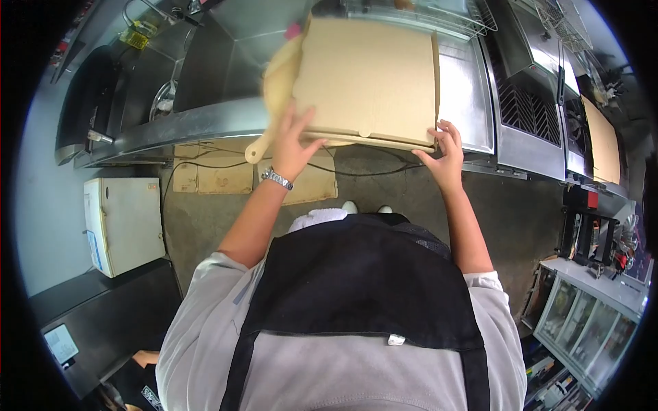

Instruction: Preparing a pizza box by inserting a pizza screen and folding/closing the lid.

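Note:
A flat brown cardboard box, like a pizza box (pixel 367 77), lies with its lid down on the steel counter (pixel 465 97). My left hand (pixel 294 141) grips its near left corner, fingers over the lid and thumb along the front edge. At the near right corner, my right hand (pixel 443 151) pinches the box between thumb and fingers. A round wooden board (pixel 277 82) shows at the box's left side, its holed handle (pixel 253 152) jutting past the counter edge beside my left hand. How far the board reaches beneath the box is hidden.
Left along the counter are a sink basin (pixel 205 72) and a faucet (pixel 151 7). A ridged grill (pixel 529 113) stands right; a wire rack (pixel 437 18) is behind. Cardboard sheets (pixel 226 177) and a black cable (pixel 354 173) lie below. Another person's arm (pixel 146 358) shows lower left.

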